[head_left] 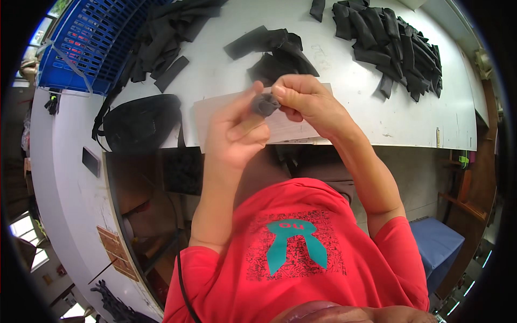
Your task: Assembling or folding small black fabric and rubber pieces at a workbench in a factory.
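While both hands hover above the white desk [377, 107], they share 1 small dark fabric piece [265, 104]. Left hand [237, 134] fingers and right hand [307, 99] fingers pinch it closed.

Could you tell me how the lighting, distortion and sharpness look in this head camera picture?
Head view: bright even light on the white table; fisheye bends its edges, dark corners; hands sharp, left hand and right hand pinching a small dark fabric piece; black strips lose detail.

two hands [269, 116], one crate [89, 43], one bag [141, 124]

dark fabric piece [265, 104] | mostly hidden by fingers [285, 92] | shape unclear
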The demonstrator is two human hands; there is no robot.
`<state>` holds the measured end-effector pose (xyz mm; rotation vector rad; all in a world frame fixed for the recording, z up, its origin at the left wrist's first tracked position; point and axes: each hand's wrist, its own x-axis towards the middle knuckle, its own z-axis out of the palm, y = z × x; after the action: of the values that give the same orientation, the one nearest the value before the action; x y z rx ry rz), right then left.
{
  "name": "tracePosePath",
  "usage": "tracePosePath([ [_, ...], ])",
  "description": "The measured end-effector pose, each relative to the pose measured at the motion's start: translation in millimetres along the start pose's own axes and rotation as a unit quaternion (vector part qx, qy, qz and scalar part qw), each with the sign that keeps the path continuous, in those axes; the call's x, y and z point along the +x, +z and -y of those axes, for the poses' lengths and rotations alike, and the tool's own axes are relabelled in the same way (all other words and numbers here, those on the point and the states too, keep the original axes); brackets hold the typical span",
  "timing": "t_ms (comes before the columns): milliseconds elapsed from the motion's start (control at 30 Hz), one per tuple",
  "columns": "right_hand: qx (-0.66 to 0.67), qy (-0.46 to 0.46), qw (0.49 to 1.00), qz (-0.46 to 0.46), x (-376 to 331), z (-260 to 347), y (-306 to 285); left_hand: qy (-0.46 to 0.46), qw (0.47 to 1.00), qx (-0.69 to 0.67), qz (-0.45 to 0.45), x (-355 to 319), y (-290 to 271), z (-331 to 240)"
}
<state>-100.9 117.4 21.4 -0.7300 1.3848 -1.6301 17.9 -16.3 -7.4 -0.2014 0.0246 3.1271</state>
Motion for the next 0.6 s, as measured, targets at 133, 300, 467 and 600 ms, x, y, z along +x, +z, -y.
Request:
tracePosePath([
  [133, 0.032, 0.019, 0.999, -0.024, 1, -41, -1, 0.020, 0.997, 0.056, -0.044, 3, -25, 3],
  [300, -0.006, 0.000, 1.000, 0.016, 17, -13, -4, -0.004, 0.999, -0.050, 0.009, 10, 6, 1],
  [467, -0.075, 0.036, 0.996, 0.021, 19, -48, -13, 0.018, 0.989, -0.128, -0.077, 9, -25, 9],
  [600, 0.022, 0.015, 1.000, 0.012, 13, -58, -10, 0.044, 0.992, -0.032, -0.110, 5, -24, 10],
])
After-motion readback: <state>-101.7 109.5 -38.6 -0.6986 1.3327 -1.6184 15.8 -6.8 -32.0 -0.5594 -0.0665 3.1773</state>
